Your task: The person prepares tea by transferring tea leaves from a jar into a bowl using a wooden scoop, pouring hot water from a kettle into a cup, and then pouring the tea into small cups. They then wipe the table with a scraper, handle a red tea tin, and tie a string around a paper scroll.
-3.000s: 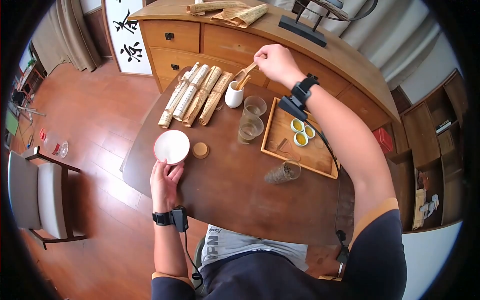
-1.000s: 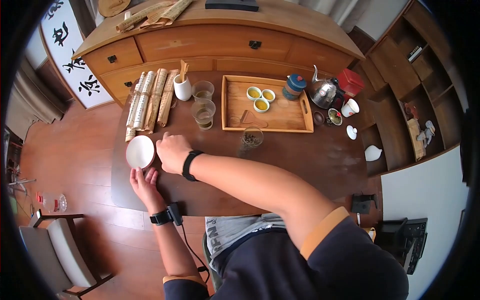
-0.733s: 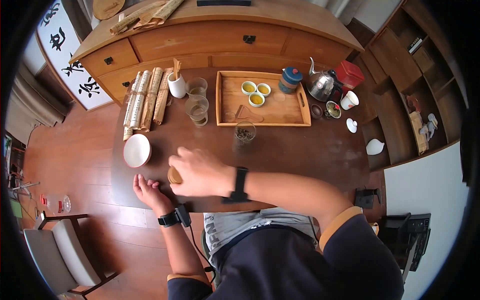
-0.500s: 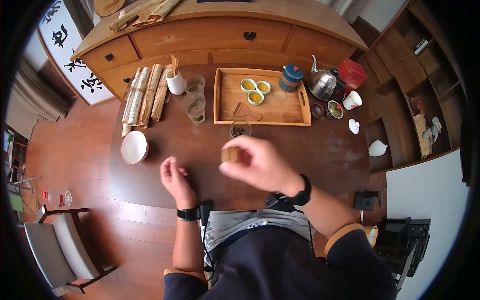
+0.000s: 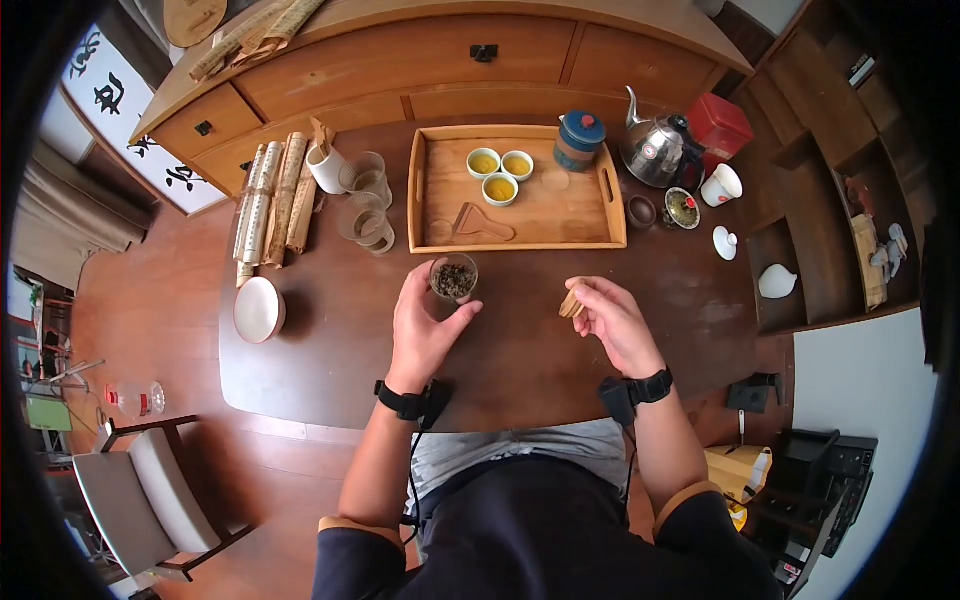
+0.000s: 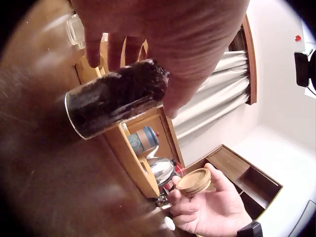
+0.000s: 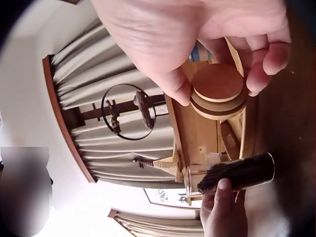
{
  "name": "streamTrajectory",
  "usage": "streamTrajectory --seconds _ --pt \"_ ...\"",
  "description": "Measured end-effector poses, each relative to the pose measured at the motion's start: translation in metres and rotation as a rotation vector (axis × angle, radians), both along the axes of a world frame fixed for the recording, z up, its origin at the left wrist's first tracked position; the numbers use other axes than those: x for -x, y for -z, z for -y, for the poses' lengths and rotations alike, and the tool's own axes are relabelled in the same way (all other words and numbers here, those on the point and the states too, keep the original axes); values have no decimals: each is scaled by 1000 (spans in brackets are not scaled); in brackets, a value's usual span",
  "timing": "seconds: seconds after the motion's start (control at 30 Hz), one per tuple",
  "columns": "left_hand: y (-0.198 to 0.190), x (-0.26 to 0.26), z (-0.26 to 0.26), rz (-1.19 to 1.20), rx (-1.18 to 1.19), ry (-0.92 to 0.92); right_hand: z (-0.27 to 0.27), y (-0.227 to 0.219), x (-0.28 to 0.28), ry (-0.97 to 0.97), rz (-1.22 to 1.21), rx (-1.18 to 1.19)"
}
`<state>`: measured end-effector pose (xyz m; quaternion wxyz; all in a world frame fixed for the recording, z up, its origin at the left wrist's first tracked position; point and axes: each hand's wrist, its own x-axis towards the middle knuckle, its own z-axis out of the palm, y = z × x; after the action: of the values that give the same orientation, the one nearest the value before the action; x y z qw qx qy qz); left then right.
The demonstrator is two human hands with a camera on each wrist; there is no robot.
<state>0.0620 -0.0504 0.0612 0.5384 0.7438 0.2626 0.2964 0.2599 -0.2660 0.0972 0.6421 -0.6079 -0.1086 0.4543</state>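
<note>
My left hand grips a clear glass jar, thumb on one side and fingers on the other. Dark dried tea leaves fill much of it, and its top has no cover. To the right, my right hand pinches a round wooden lid with a stepped edge between thumb and fingers. The lid is held up, apart from the jar, and tilted. At the table's left lies a white bowl with a red rim, which neither hand touches.
Beyond the hands, a wooden tray carries three small cups of yellow tea and a blue canister. Two glasses, a white tool holder and paper scrolls stand left. A steel kettle and lidded ware are right.
The right hand put the scoop away, took the wooden lid from the table and carried it right. The left hand let go of the bowl and took hold of the tea jar.
</note>
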Motion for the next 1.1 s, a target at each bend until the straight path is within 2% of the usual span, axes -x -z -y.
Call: streamTrajectory --seconds 0.07,0.17,0.3,0.47,0.57,0.73,0.9,1.1 --pt "7 -3 -1 15 131 -7 2 13 -6 -12 -92 -40" --pt "-3 -1 2 27 18 18 5 30 -14 -15 -172 -83" --pt "-58 4 11 107 -214 194 9 45 -20 -40 -220 -126" --pt "-114 3 31 327 -161 372 12 53 -26 -46 -274 -149" --pt "-140 -2 55 320 -200 408 16 57 -27 -52 -265 -148" --pt "-151 -1 68 286 -146 372 17 58 -26 -69 -256 -178" --pt "-172 11 62 175 -113 440 16 59 -25 -66 -232 -164" --pt "-172 15 61 186 -141 451 16 61 -25 -73 -215 -151"
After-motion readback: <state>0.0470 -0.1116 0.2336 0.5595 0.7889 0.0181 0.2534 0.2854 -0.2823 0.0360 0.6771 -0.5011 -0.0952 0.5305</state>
